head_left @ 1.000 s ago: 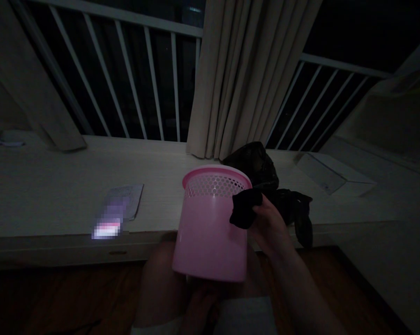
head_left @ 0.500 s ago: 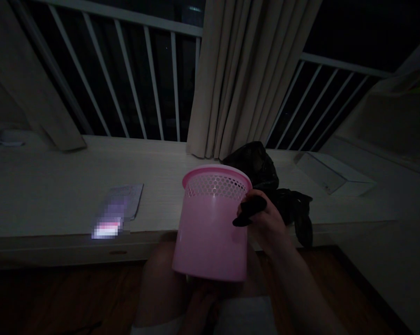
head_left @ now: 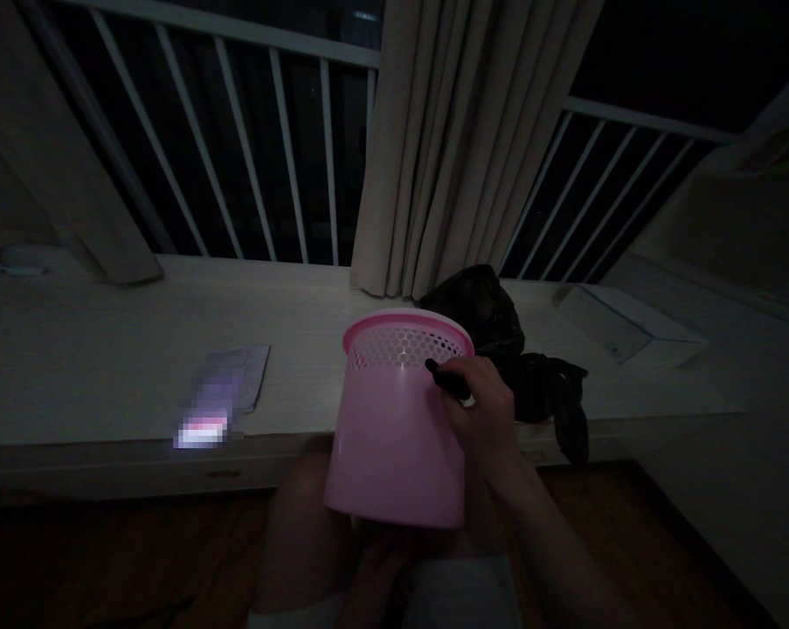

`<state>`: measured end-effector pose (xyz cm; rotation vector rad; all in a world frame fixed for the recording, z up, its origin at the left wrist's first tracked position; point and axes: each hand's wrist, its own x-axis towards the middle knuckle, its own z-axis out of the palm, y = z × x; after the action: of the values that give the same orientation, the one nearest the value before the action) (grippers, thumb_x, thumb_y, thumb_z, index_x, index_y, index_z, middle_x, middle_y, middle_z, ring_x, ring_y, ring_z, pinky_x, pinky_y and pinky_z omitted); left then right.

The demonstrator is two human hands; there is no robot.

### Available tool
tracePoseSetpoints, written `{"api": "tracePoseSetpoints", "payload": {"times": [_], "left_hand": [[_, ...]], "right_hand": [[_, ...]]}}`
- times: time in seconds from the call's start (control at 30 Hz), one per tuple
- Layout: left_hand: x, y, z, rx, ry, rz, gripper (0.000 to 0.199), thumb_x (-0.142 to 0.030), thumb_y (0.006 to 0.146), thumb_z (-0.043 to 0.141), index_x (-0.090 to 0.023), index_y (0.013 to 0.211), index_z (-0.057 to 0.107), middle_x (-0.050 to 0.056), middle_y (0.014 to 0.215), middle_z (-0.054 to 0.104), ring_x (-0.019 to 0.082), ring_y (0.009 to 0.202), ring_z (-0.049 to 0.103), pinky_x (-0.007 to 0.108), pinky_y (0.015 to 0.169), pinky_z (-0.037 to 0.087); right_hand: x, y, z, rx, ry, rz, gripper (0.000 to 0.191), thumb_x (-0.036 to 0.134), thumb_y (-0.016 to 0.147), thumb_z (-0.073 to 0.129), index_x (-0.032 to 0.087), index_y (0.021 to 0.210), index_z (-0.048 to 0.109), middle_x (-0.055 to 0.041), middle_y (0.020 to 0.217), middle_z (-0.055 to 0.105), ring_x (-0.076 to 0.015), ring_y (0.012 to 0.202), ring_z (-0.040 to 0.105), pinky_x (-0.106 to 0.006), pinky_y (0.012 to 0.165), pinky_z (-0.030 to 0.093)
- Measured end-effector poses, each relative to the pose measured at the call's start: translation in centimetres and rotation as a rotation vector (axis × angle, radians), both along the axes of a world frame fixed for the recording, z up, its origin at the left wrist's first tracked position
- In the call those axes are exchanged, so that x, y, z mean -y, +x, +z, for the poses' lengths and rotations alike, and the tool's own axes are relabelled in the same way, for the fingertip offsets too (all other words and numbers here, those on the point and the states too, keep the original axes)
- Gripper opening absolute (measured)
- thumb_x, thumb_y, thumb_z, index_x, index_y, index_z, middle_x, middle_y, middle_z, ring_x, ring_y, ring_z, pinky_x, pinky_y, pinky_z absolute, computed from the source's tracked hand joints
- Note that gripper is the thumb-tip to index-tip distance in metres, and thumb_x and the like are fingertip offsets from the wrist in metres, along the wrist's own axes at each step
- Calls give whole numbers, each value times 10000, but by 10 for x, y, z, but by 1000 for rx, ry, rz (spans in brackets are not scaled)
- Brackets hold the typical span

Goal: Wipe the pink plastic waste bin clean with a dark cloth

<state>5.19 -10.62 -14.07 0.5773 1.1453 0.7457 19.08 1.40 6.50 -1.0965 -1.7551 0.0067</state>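
A pink waste basket with a honeycomb band of holes below its rim is tilted above my lap. My right hand is closed round a small dark, elongated thing, its kind unclear in the dim light. It lies against the basket's upper right side, just under the holes. Below the basket's base, between my legs, is my left hand. Its fingers are mostly lost in shadow, and whether it touches the basket cannot be made out.
Behind the basket, black plastic bags lie on the white ledge. A blurred, glowing phone-like thing rests partly over a paper booklet at left. A white box stands at right. Curtains and white railings line the window.
My right hand has moved left across the basket's side with the dark thing, which now shows narrower and higher. The basket and my left hand look almost unmoved.
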Motion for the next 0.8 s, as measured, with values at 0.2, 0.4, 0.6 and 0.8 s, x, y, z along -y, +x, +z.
{"api": "tracePoseSetpoints", "payload": {"times": [0.2, 0.4, 0.6, 0.8], "left_hand": [[-1, 2, 5, -40, 15, 5, 543, -640, 483, 675, -171, 715, 528, -29, 509, 512, 90, 457, 418, 245, 487, 286], [0, 0, -11, -52, 41, -13, 575, -667, 516, 673, -150, 746, 577, -19, 526, 521, 93, 467, 425, 251, 487, 300], [4, -2, -35, -190, 83, -107, 446, -586, 820, 579, -140, 847, 590, -18, 633, 546, 96, 526, 492, 250, 528, 414], [-4, 0, -19, -381, 191, -174, 331, -426, 916, 547, -143, 1075, 613, 60, 1026, 634, 164, 854, 617, 337, 746, 542]], "right_hand": [[1, -22, -25, 167, -7, 83, 275, 83, 800, 527, 223, 991, 666, -79, 953, 695, -243, 931, 620, -422, 845, 511], [26, -32, -35, 299, -69, 167, 493, 78, 768, 493, 199, 1233, 599, -102, 1231, 651, -269, 1198, 547, -513, 1043, 426], [18, -32, -23, 283, -147, 128, 456, 84, 805, 479, 143, 1241, 598, -142, 1262, 635, -273, 1256, 520, -581, 1137, 296], [22, -48, -21, 362, -157, 289, 390, 94, 804, 509, 161, 1168, 633, -118, 1224, 657, -258, 1249, 528, -530, 1137, 320]]}}
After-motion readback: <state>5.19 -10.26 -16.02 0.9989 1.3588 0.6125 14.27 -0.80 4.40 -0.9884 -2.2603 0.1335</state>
